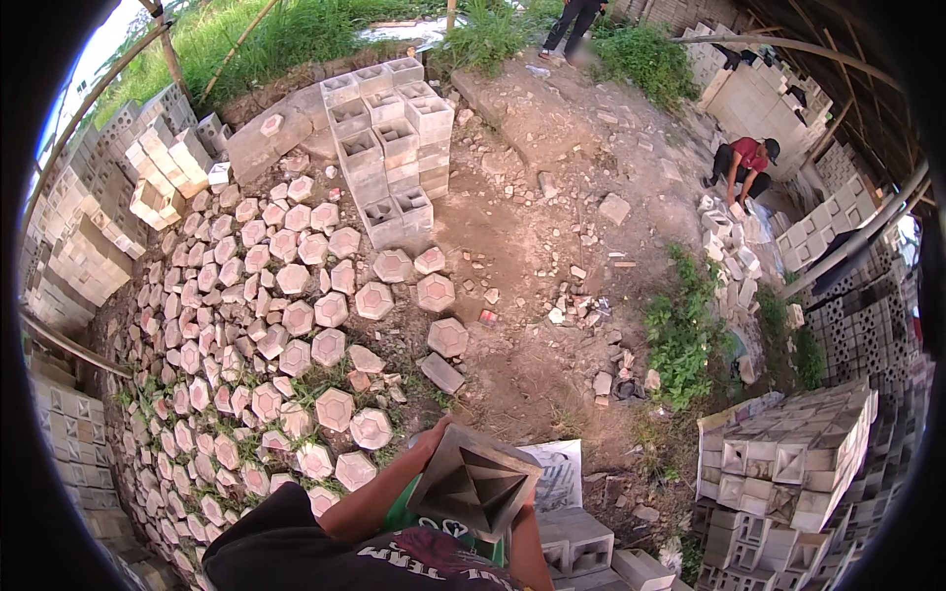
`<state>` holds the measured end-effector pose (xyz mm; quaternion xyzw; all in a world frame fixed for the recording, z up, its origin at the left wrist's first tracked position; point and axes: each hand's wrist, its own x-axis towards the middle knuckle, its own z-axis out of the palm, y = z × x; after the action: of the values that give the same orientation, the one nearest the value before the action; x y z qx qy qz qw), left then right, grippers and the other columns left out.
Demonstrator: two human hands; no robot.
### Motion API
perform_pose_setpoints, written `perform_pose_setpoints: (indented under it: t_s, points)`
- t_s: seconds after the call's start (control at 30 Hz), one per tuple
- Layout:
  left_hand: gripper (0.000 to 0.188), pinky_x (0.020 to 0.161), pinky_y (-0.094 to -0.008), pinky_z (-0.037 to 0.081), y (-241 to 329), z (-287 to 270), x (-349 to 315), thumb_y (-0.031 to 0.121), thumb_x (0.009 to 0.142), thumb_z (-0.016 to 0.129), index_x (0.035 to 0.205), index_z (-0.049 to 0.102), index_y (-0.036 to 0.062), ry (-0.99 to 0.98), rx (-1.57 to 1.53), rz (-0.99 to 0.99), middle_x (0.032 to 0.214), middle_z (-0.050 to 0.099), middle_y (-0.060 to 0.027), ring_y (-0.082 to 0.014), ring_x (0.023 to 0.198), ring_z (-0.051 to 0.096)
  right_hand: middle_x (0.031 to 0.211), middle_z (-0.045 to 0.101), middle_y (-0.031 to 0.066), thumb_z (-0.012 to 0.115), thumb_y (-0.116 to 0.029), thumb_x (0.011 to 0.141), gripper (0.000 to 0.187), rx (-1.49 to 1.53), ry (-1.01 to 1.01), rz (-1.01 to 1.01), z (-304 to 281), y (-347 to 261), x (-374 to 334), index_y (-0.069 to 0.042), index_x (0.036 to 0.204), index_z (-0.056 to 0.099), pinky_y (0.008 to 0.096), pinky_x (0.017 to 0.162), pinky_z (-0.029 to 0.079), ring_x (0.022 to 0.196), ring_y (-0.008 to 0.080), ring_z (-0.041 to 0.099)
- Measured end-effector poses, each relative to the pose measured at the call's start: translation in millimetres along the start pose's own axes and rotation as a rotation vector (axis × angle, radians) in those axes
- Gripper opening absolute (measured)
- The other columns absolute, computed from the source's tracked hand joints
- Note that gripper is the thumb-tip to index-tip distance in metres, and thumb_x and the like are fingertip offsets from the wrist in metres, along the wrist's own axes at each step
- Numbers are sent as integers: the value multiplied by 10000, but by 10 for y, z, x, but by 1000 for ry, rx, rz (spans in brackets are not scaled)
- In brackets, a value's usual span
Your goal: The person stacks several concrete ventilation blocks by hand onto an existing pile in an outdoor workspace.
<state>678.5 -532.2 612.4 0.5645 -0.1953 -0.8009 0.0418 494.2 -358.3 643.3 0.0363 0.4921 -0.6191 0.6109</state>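
Concrete vent block sits at chest height, left hand wrapped over its top-left edge; right hand's hidden behind it, can't tell its grip. Looks heavy, so it could slip onto the grey blocks below.

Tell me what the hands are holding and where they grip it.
A square grey concrete vent block, carried against the chest. The left hand grips its upper left edge; the right hand is hidden behind the block.
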Motion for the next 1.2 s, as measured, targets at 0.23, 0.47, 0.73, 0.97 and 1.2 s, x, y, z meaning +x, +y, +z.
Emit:
perform_pose_setpoints:
  t_s: [0.23,0.47,0.73,0.97,1.2]
  points:
    - [710,812,-364,496,599,-154,-439,642,857,394,1114,605,15,-93,-416,200,972,655,-133,-245,841,628,1177,563,126,362,-497,951,558,-145,-170,55,814,-527,915,-39,1234,505,376,937,425,1069,249,534]
    - [648,847,-348,493,1399,45,-321,571,917,326,1144,578,18,-43,-704,458,1026,646,-122,-232,886,620,1160,570,121,369,-494,950,549,-286,-362,146,1281,-1253,1958,-41,1226,513,370,923,431,1053,240,540]
    - [618,875,-378,486,1788,513,345,544,918,397,1166,544,-3,-29,-909,697,1071,621,-138,-260,941,599,1141,578,115,376,-490,950,540,-469,-573,278,1867,-2126,2888,-44,1216,522,362,908,438,1034,231,547]
    - [631,843,-325,467,2111,840,359,564,914,382,1121,603,11,168,-975,654,1015,647,-85,-203,860,600,1124,584,109,382,-487,949,531,-556,-631,376,2042,-2511,3305,-47,1207,529,356,894,444,1017,223,554]
    - [648,838,-309,463,2618,561,993,570,912,360,1159,585,16,166,-938,664,1057,635,-93,-192,914,592,1107,591,104,389,-484,949,523,-572,-605,369,2252,-2795,3779,-49,1198,537,349,880,451,1000,215,560]
